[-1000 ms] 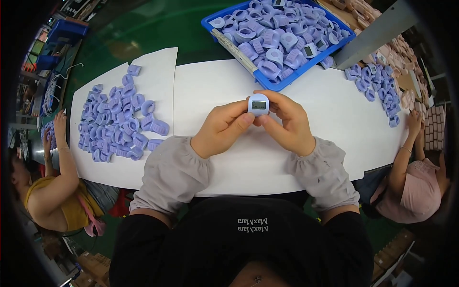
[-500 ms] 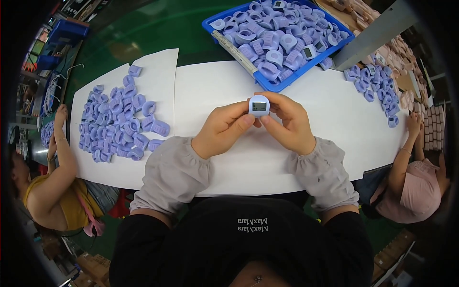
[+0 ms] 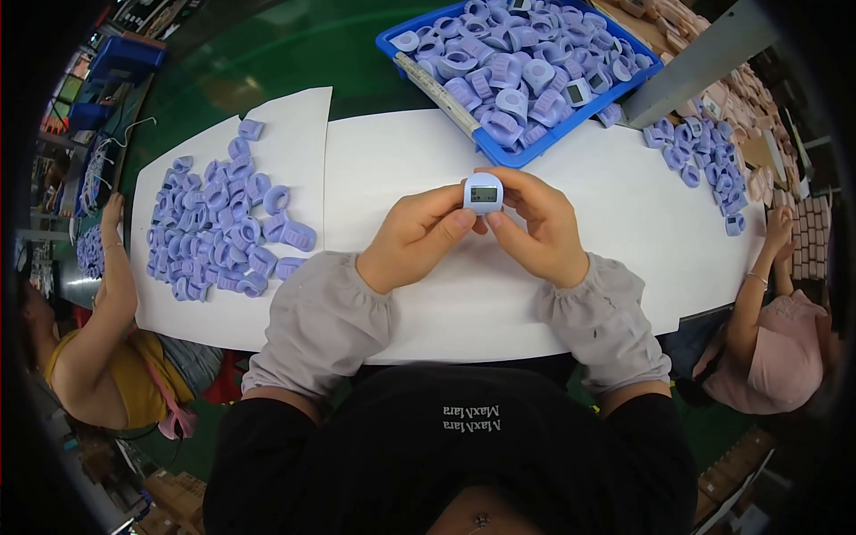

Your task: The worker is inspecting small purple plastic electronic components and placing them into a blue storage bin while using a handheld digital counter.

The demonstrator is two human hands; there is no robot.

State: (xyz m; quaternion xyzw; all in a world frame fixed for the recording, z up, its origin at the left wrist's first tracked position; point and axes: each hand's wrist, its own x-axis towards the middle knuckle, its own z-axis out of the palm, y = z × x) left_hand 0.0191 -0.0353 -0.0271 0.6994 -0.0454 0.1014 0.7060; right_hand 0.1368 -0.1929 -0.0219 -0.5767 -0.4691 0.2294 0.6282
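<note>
Between my two hands, over the middle of the white table covering, is a small light-purple ring-shaped device (image 3: 482, 206) with a little grey display facing up. My left hand (image 3: 417, 234) grips its left side, thumb at the lower edge. From the right, my right hand (image 3: 540, 227) pinches it too, with a finger behind the top and the thumb near the bottom corner. Both hands are closed on it. Dark marks show on the display. Its underside and most of my fingertips are hidden.
A blue tray (image 3: 499, 160) heaped with similar purple devices stands beyond my hands. A loose pile of devices (image 3: 223, 218) lies to the left, a smaller pile (image 3: 709, 160) to the right. A grey post (image 3: 687, 67) rises beside the tray. One person sits at each side.
My hands keep their hold on the device. Its display has tipped slightly, and my thumbs sit a little lower on it. The person at the right has shifted a hand slightly.
</note>
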